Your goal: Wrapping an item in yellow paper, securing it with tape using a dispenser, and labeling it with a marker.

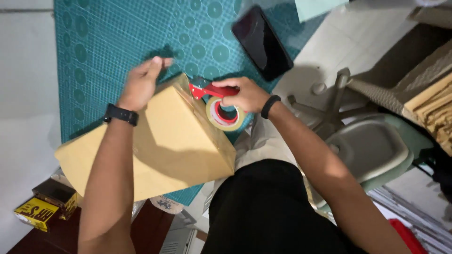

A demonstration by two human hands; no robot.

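A brown cardboard box (174,141) lies tilted on a teal cutting mat (108,42). My left hand (141,82) rests flat on the box's far top edge, fingers stretched out, a black watch on the wrist. My right hand (245,94) grips a red tape dispenser (209,89) with a roll of clear tape (225,115), its front pressed against the box's far right corner. A black band sits on that wrist.
A black phone (261,42) lies on the mat beyond the dispenser. A chair with a grey seat (372,146) stands to the right, beside stacked cardboard (433,108). A yellow and black small box (37,211) sits at lower left. My dark-clothed lap fills the bottom centre.
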